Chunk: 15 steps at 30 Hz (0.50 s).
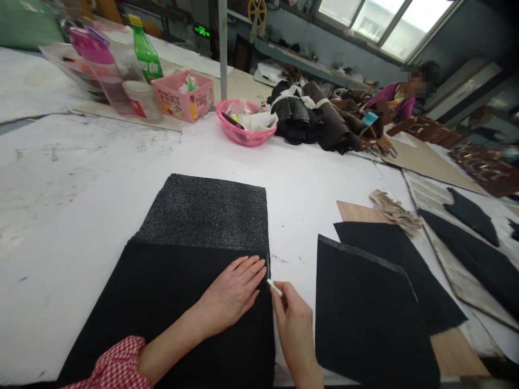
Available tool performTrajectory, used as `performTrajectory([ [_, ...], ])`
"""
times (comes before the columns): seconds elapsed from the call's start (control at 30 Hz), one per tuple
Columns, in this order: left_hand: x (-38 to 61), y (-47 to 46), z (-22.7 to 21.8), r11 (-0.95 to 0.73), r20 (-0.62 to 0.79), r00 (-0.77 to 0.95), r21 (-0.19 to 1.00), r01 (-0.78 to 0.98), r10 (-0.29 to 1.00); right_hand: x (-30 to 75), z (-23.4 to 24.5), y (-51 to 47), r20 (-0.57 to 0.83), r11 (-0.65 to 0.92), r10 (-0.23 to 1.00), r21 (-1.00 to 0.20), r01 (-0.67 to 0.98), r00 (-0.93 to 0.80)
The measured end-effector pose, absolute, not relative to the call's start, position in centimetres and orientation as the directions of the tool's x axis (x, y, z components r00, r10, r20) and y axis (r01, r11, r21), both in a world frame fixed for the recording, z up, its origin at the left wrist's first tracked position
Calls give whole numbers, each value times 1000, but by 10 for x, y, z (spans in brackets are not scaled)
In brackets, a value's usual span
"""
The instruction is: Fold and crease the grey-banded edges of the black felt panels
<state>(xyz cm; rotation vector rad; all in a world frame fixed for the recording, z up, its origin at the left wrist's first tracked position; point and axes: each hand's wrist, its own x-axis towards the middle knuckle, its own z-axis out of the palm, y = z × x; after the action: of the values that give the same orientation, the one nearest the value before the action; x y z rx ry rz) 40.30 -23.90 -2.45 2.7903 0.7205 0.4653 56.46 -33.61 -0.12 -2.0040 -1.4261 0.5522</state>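
My left hand (234,292) lies flat with fingers stretched out on a black fabric piece (170,308). That piece sits on top of a grey textured sheet (211,208) on the white table (81,178). My right hand (294,324) pinches a small white chalk stick (274,287). The chalk tip touches the right edge of the black piece, just beside my left fingertips.
A stack of black cut pieces (365,308) lies to the right on a wooden board (454,351). At the back stand a pink bowl (245,123), a pink box (184,96), a green bottle (146,51) and a pile of dark fabric (316,121). Another person (405,94) sits far right.
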Motion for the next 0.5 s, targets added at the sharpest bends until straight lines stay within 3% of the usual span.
performTrajectory([
  [0.27, 404, -239, -25, -859, 241, 836, 286, 424, 493, 563, 0, -376, 60, -191, 954, -631, 752, 293],
  [0.5, 402, -238, -23, -884, 247, 851, 194, 425, 463, 570, -4, -350, 42, -199, 950, -682, 704, 309],
])
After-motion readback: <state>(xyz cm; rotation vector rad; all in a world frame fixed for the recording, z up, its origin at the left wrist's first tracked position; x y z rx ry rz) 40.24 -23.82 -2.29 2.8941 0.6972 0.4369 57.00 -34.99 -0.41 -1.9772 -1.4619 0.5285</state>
